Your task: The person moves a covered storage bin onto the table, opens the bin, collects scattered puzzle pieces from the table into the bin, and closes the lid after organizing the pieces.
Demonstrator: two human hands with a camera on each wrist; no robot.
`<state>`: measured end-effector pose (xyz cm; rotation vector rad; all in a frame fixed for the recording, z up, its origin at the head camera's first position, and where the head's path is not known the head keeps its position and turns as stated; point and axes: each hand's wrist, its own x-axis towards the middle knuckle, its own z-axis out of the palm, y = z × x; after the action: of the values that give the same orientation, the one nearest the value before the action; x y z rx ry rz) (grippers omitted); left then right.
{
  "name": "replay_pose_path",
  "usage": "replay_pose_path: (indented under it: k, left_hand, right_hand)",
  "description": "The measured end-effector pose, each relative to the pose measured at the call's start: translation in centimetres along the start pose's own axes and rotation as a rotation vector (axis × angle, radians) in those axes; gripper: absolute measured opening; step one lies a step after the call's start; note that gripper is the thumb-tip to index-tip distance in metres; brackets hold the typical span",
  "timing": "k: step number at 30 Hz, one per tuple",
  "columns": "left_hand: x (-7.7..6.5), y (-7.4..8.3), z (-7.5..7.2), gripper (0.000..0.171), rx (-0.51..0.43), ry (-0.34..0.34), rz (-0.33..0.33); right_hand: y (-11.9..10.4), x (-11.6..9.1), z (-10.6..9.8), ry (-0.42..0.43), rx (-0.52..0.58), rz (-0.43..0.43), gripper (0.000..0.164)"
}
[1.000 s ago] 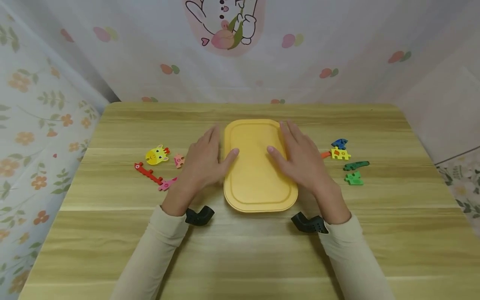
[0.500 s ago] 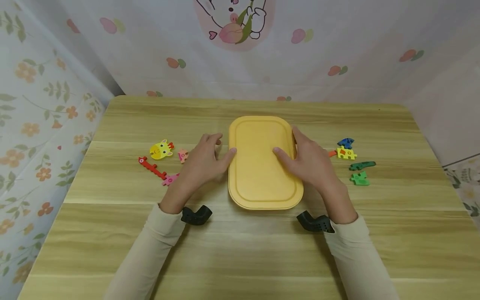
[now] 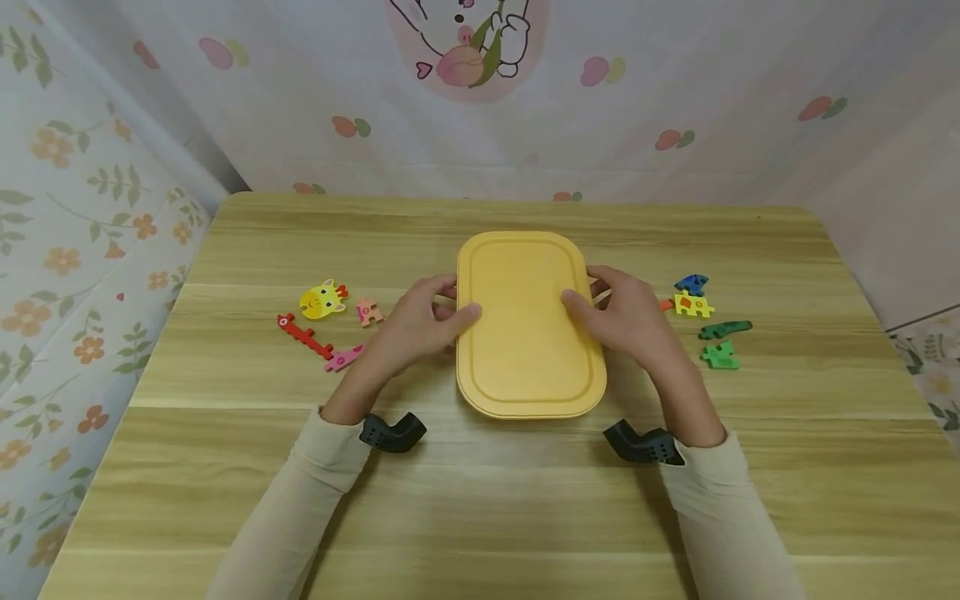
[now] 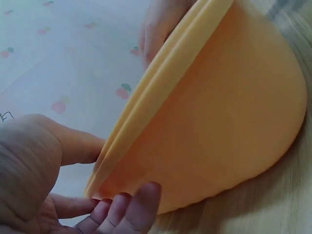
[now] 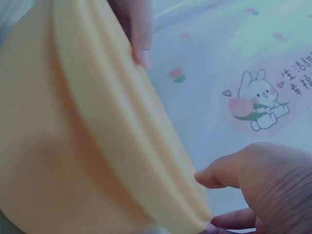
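A yellow lidded box [image 3: 531, 333] with rounded corners stands at the middle of the table, its lid facing up. From its left side my left hand [image 3: 414, 323] pinches the lid's rim, thumb on top. In the left wrist view, the fingers [image 4: 141, 207] curl beneath that rim, beside the box's wall [image 4: 234, 112]. My right hand [image 3: 626, 315] grips the opposite side, its thumb [image 5: 217, 173] on the lid's edge in the right wrist view. The right fingers are mostly hidden below the rim. Lid and body are together.
Left of the box lie a giraffe head piece [image 3: 323, 299], a red strip [image 3: 305, 336] and pink puzzle pieces [image 3: 345, 357]. To its right are blue [image 3: 692, 285], yellow [image 3: 693, 305] and green [image 3: 721, 357] pieces. A printed curtain [image 3: 450, 154] hangs behind the table [image 3: 510, 500].
Both hands have gone from lying with straighter fingers beside and over the box to gripping its rim with curled fingers. The view has shifted slightly; the loose pieces stay put.
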<state>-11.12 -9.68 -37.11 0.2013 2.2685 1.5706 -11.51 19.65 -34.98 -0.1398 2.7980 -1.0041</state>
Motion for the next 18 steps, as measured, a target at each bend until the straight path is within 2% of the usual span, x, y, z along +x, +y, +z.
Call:
replay_pose_path:
  k: [8, 18]
  left_hand:
    - [-0.05, 0.17, 0.15, 0.061, -0.145, -0.003, -0.024]
    - [0.02, 0.18, -0.06, 0.059, -0.162, -0.02, -0.007]
  right_hand:
    - [0.22, -0.13, -0.62, -0.083, 0.111, 0.052, 0.061]
    - [0.19, -0.07, -0.98, -0.11, 0.143, 0.094, 0.065]
